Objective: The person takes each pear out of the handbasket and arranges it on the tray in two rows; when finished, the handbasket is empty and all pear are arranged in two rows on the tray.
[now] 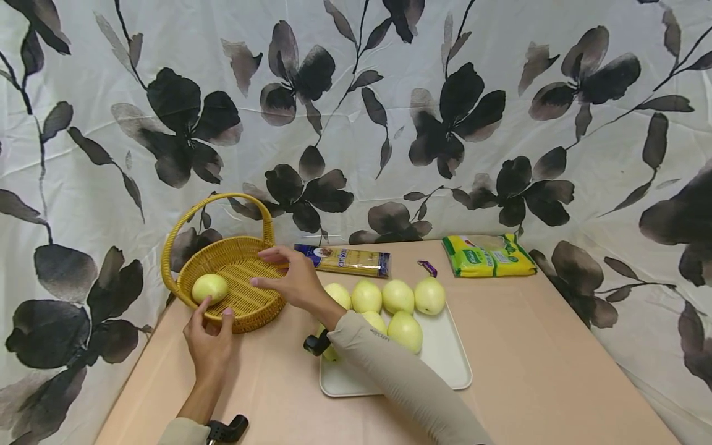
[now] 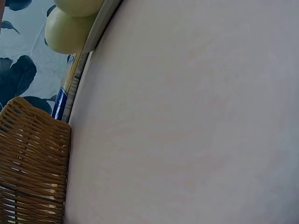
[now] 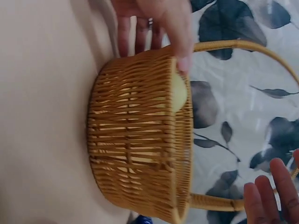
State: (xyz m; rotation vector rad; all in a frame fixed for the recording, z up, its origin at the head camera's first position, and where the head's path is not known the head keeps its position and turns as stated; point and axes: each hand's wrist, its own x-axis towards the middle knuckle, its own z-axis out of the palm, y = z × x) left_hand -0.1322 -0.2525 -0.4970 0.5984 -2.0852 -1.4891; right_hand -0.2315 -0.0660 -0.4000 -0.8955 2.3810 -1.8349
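A round yellow wicker basket (image 1: 245,272) with a tall handle stands at the table's left side. One smooth pale green fruit (image 1: 210,288) lies inside, against its left wall. At the near left rim, my left hand (image 1: 208,343) touches the basket; one fingertip reaches over the edge beside the fruit, while other fingers lie along the outside wall. My right hand (image 1: 295,278) hovers over the basket's right side, fingers extended and thumb apart, holding nothing. In the right wrist view its fingers (image 3: 268,200) show near the handle. The left wrist view does not show the left hand.
Right of the basket, an off-white tray (image 1: 445,364) carries several similar fruits (image 1: 405,332), partly behind the right sleeve. Along the back lie a blue and gold pasta pack (image 1: 347,260), a small purple wrapped sweet (image 1: 428,267) and a green and yellow packet (image 1: 489,255).
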